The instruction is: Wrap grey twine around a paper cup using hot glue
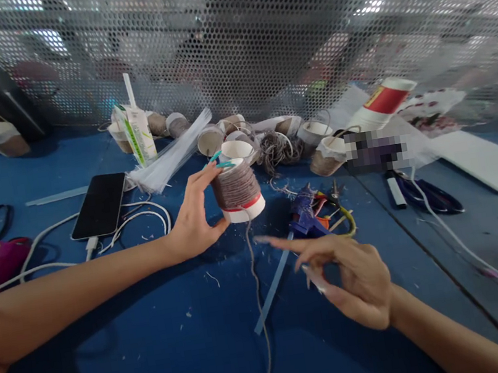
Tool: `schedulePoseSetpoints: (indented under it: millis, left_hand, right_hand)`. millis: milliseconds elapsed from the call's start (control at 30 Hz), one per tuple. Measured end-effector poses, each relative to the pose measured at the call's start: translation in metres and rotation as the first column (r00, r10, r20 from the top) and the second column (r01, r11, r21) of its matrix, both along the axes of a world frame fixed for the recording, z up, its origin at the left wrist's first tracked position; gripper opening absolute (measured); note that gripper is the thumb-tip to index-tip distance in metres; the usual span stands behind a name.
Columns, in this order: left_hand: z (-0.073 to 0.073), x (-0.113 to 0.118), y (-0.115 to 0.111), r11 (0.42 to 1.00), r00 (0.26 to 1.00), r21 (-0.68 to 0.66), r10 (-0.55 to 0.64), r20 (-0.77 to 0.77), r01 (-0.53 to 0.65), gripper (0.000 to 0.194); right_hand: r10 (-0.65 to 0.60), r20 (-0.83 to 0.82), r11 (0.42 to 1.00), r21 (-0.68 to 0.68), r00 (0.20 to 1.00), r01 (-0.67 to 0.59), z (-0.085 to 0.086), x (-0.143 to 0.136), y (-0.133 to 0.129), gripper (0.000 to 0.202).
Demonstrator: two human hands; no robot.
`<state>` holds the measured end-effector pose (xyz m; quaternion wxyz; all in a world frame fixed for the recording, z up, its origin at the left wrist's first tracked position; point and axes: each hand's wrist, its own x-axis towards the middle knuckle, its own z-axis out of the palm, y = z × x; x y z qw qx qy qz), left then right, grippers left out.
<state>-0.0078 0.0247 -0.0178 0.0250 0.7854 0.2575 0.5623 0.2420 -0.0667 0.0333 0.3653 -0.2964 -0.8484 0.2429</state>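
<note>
My left hand (197, 216) holds a paper cup (236, 191) wound with grey-brown cord, its thumb low on the side and its fingers at the top. A red line and a white band show at the cup's lower end. From there a loose strand of cord (256, 279) hangs down across the blue table to the front edge. To the right of the strand, my right hand (349, 274) is apart from the cup, with its index finger stretched toward it and the fingers spread. Nothing shows between those fingers.
Behind the cup lie wrapped cups (211, 139), a cord bundle (277, 151) and clear strips (169, 155). A blue glue gun (304, 212) and scissors (350, 221) lie right of centre. A phone (99, 205) with a white cable is at left. A perforated metal screen (210, 49) stands behind.
</note>
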Motion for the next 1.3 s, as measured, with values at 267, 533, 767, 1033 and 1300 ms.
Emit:
schedulePoseSetpoints:
  millis: [267,533,767,1033,1300]
  left_hand:
    - [-0.009,0.001,0.009,0.988,0.986,-0.039,-0.145,0.080,0.149,0.079]
    - [0.003,0.001,0.001,0.997,0.992,-0.025,-0.076,-0.099,0.073,0.079]
    - [0.003,0.000,0.000,0.995,0.991,-0.064,-0.082,-0.104,0.075,0.077]
    - [0.004,0.000,0.000,0.997,0.995,-0.064,-0.057,-0.078,0.052,0.076]
    - [0.003,0.000,0.003,0.994,0.994,-0.067,-0.090,-0.070,0.085,0.077]
  right_hand:
    - [-0.736,0.107,0.665,0.304,0.669,0.682,0.006,0.010,0.012,0.016]
    - [-0.601,0.719,0.720,0.297,0.349,0.628,0.014,0.026,0.027,0.035]
    - [-0.662,0.741,0.666,0.513,0.113,0.541,0.005,0.000,0.026,0.028]
    - [-0.784,0.588,0.599,0.636,0.197,0.487,-0.001,0.022,0.044,0.030]
    - [-0.783,-0.099,0.564,0.305,0.614,0.768,0.004,0.025,0.045,0.032]
